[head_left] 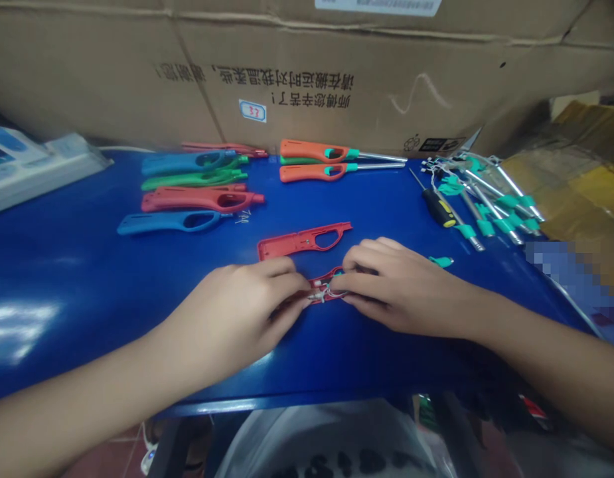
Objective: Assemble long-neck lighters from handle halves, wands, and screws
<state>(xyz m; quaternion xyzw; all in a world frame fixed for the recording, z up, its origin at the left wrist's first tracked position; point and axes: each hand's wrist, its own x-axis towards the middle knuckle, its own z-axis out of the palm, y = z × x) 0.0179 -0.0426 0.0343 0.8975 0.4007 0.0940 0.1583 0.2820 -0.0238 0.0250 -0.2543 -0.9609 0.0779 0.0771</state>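
Between my two hands lies a red lighter shell half (332,273) with white wires, a small metal fitting (314,296) and a bit of green trigger in it. My left hand (251,299) covers its left end, thumb and fingers pinched at the fitting. At its right end, my right hand (401,285) has its fingers closed around the shell and by the wires; the exact grip is partly hidden. Just beyond them rests the other red shell half (301,243), hollow side up, touched by neither hand. A loose green trigger piece (441,261) lies behind my right wrist.
Blue, green and red lighter shells (202,199) are stacked at the back left. Orange lighters (314,173) with metal tubes lie at the back. A screwdriver (439,208) sits beside several metal tubes (490,199) with green triggers. A large cardboard box (386,73) borders the blue table (102,312).
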